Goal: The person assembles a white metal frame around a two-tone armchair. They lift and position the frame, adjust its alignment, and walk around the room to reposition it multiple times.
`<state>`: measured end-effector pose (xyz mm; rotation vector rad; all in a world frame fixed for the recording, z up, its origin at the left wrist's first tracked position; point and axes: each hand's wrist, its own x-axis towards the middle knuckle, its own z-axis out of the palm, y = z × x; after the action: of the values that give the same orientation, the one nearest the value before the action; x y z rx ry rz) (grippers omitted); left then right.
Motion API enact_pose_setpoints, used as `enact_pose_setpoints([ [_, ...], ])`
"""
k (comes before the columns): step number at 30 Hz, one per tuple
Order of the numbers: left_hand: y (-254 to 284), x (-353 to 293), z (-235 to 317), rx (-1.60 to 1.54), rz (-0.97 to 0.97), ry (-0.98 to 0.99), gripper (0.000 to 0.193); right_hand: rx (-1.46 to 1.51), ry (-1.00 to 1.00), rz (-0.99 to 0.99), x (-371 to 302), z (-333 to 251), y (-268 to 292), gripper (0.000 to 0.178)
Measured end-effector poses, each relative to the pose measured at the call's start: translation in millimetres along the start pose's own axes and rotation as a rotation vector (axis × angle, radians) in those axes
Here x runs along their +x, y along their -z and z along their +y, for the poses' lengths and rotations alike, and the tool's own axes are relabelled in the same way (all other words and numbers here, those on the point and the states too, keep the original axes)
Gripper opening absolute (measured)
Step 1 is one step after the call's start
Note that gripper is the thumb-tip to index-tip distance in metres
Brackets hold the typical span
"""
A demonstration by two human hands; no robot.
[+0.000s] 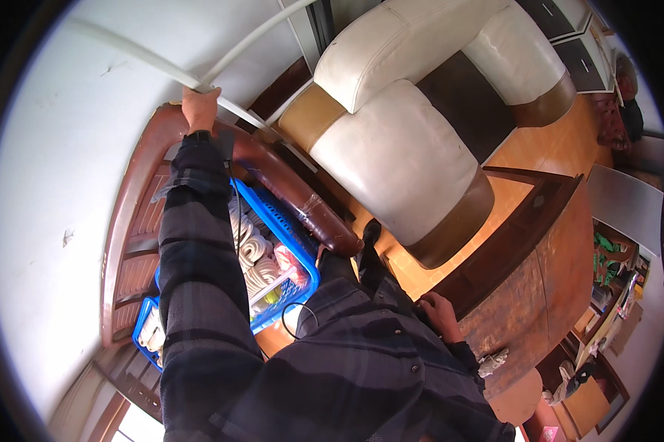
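My left arm reaches far forward and up, and my left hand is wrapped round a white metal pole. A second white tube meets the pole beside that hand. Beneath my left wrist runs the brown wooden armrest of a bench. Low on the right, my right hand is at the edge of a worn wooden table. Its fingers are loosely curled, and nothing shows in them.
A blue plastic basket of coiled white cord stands under my left arm, with another blue basket beside it. A cream and brown sofa stands ahead. A thin dark cable hangs by my left sleeve. Crumpled gloves lie on the table.
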<state>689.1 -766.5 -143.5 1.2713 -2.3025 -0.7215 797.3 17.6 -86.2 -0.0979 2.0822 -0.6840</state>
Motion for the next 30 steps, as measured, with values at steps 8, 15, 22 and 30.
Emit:
enact_pose_setpoints([
  [8, 75, -38, 58, 0.044, 0.158, 0.061, 0.045, 0.044, -0.073, 0.041, 5, 2, -2, 0.031],
  [15, 126, -202, 96, -0.020, -0.020, -0.213, 0.025, -0.027, 0.030, 0.070, 13, -22, 11, 0.031],
  [22, 135, -294, 31, -0.005, -0.189, -0.024, 0.026, 0.048, 0.078, 0.063, 35, -10, 16, 0.032],
  [30, 204, -398, -5, 0.248, -0.309, -0.156, 0.025, -0.044, 0.302, -0.016, 73, 2, 0, 0.031],
])
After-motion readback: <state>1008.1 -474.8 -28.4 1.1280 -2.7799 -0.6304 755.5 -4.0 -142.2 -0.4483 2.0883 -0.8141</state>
